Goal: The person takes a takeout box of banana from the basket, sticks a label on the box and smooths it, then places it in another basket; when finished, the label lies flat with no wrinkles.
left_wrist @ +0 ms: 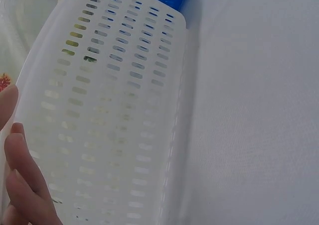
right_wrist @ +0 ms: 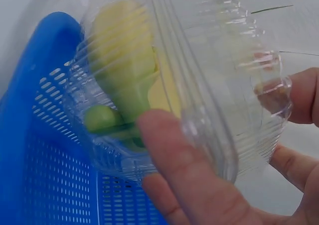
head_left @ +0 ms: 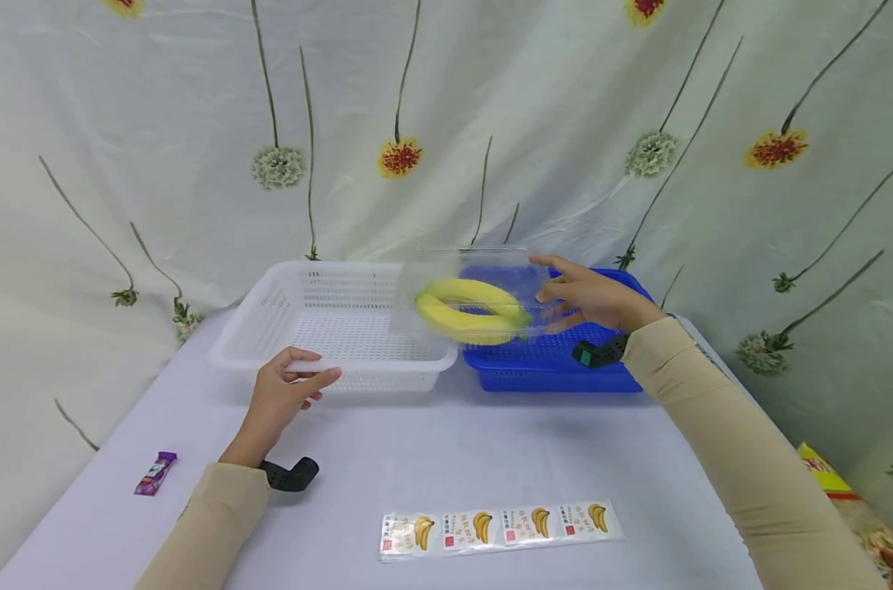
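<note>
My left hand (head_left: pixel 280 397) pinches the near rim of a white perforated plastic basket (head_left: pixel 387 378), thumb and fingers on either side of the edge. In my right hand (head_left: pixel 594 297) is a clear ridged plastic box (head_left: pixel 435 266), gripped by its right end with spread fingers. Yellow bananas (head_left: pixel 464 329) with green ends lie inside the box; the right wrist view shows the bananas (right_wrist: pixel 122 46) through the clear plastic (right_wrist: pixel 219 51). The box is held in the air, above the gap between the white basket and a blue perforated basket (head_left: pixel 557 381).
A strip of banana-printed labels (head_left: pixel 501 531) lies at the table's front. To the left is a small purple packet (head_left: pixel 156 474). A yellow and red bag (head_left: pixel 855 512) stands at the far right. Behind the baskets hangs a flowered curtain (head_left: pixel 446 98).
</note>
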`<state>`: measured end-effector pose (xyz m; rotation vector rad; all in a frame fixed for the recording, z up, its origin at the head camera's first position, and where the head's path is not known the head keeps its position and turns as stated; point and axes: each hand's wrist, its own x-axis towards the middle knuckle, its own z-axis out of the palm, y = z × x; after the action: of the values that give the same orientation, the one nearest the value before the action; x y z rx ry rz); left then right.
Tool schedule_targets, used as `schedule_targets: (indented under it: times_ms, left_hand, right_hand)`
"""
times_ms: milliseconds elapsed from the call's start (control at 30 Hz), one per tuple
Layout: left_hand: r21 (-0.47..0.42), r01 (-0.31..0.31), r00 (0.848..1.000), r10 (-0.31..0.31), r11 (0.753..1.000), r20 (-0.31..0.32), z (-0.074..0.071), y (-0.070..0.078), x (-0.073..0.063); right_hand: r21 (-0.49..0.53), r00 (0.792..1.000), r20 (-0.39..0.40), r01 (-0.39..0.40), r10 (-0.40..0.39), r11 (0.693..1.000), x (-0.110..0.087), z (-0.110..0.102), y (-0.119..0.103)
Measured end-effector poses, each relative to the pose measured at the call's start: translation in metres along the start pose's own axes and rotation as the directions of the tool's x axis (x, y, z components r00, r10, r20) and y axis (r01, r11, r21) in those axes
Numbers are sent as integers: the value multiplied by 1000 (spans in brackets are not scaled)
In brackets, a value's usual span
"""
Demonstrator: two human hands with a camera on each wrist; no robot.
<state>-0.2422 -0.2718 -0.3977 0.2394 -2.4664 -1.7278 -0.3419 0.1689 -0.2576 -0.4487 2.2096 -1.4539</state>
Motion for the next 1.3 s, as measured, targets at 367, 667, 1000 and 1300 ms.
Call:
schedule_targets:
  times_ms: [367, 667, 1000, 1300]
  left_hand:
    - [18, 9, 1000, -9, 1000, 1, 0, 0, 0]
    - [26, 19, 1000, -18, 999, -3, -1, 0, -1]
    - [20, 13, 1000, -13, 1000, 1, 1, -1, -1]
    - [24, 8, 1000, -8, 1000, 0, 2, -1, 1]
  right_hand:
    - [13, 1000, 9, 8, -8, 1000, -24, -2, 13]
    - [33, 1000, 19, -13, 12, 999, -43, 4, 19]
    - [19, 1000, 13, 3, -3, 1000, -67, 12, 27]
    - [21, 1000, 8, 9, -10, 1000, -88, 19, 35]
